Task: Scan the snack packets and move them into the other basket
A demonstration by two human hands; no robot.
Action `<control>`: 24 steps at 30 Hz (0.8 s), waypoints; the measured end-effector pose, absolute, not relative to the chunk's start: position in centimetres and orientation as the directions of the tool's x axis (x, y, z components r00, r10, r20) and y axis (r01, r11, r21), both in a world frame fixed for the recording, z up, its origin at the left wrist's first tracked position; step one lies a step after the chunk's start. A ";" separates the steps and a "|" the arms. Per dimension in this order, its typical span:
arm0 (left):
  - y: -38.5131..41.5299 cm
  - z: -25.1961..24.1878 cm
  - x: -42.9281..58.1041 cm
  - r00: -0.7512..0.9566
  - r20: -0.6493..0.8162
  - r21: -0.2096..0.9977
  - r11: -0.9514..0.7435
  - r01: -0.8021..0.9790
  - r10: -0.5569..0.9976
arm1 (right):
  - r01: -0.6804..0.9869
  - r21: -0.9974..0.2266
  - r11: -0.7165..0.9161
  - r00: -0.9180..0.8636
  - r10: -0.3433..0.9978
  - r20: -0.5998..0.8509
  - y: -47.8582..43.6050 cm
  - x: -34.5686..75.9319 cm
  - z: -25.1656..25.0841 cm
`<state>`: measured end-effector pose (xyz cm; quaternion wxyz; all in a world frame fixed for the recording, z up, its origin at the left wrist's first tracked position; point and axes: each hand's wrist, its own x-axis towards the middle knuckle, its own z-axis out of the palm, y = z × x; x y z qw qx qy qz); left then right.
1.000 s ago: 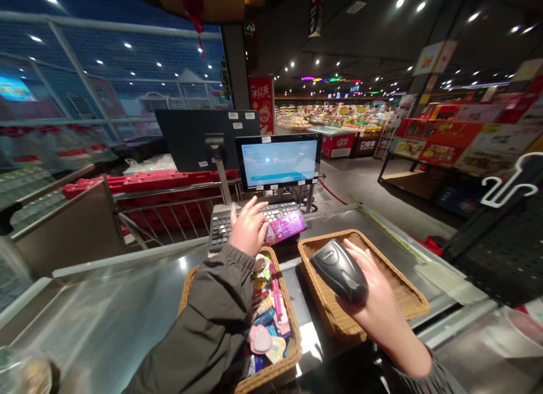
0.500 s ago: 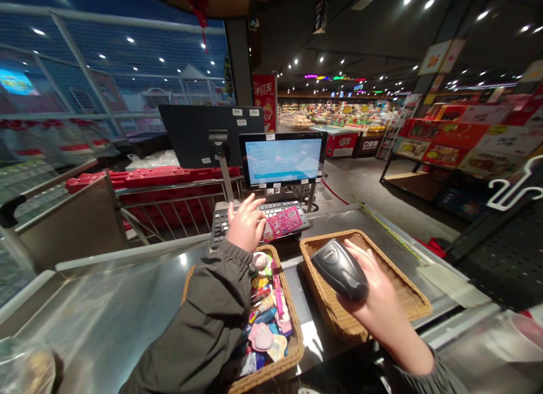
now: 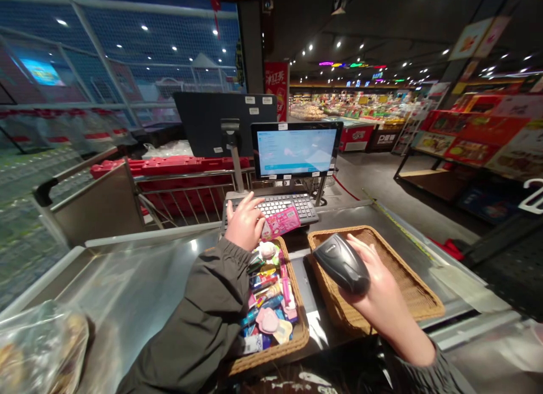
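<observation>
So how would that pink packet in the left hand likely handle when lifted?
Probably light: the left hand holds the pink packet by one end above the keyboard. It looks thin and flat, so likely somewhat floppy. Its glossy surface suggests it could be slippery.

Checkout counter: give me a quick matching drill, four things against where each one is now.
Things:
1. scanner
2. pink packet
3. left basket
4. right basket

Places or states:
A. holds no goods that show
B. gripped in the right hand
C. full of small colourful goods
D. held by the left hand at the keyboard

Pairs: 1-B, 2-D, 3-C, 4-A
</observation>
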<state>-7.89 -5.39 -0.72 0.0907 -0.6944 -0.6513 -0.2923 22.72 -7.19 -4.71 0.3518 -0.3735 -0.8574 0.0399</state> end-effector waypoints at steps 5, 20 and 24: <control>-7.6 -1.4 -9.0 -0.043 0.486 0.256 -0.095 0.962 0.873 | 0.602 -0.345 0.720 -0.479 0.671 0.566 -7.2 21.7 -4.7; -15.4 -5.9 -11.8 -0.148 0.274 0.336 0.050 0.941 0.950 | 0.532 -0.361 0.766 -0.554 0.637 0.535 -8.3 18.7 -4.4; -17.0 -7.4 -12.1 -0.170 0.218 0.366 0.080 0.927 0.961 | 0.508 -0.357 0.784 -0.571 0.617 0.542 -8.5 18.1 -4.4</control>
